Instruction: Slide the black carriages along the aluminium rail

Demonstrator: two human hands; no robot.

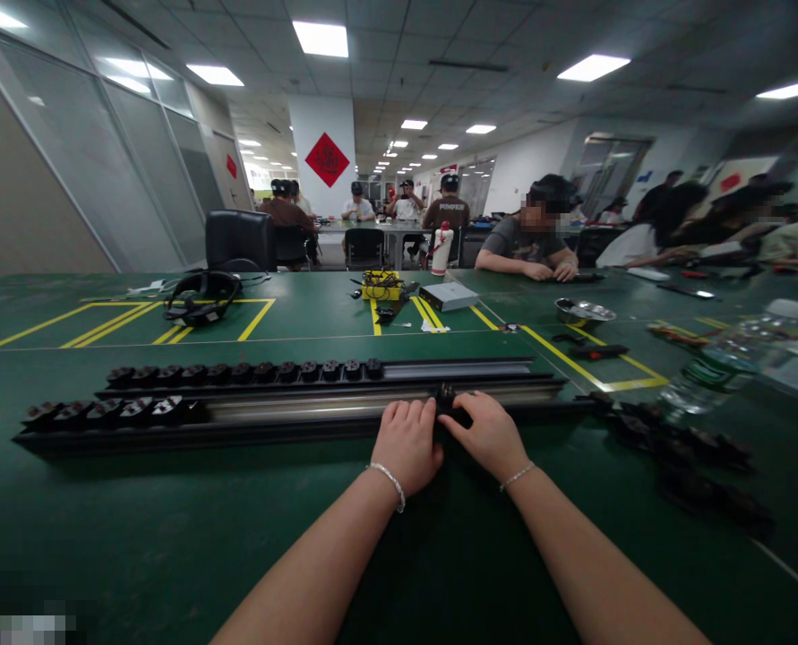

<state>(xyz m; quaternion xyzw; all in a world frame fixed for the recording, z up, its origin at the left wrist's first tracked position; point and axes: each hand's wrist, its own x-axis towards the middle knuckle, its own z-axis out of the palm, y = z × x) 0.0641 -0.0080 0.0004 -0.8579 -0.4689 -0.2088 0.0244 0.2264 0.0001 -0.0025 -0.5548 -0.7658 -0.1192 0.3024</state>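
Note:
Two long black rails lie across the green table. The near rail (291, 414) carries several black sliders at its left end (113, 410); the far rail (466, 367) holds a row of them (251, 371). Both my hands rest on the near rail's middle. My left hand (407, 443) has its fingers curled over the rail's front edge. My right hand (485, 433) pinches a small black slider (447, 397) sitting on the rail.
Loose black sliders (681, 448) lie in a heap to the right, beside a lying plastic bottle (707, 367). Headphones (202, 296), a yellow box (381, 285), a white box (448, 296) and a metal bowl (583, 311) sit farther back. Several people sit at tables behind.

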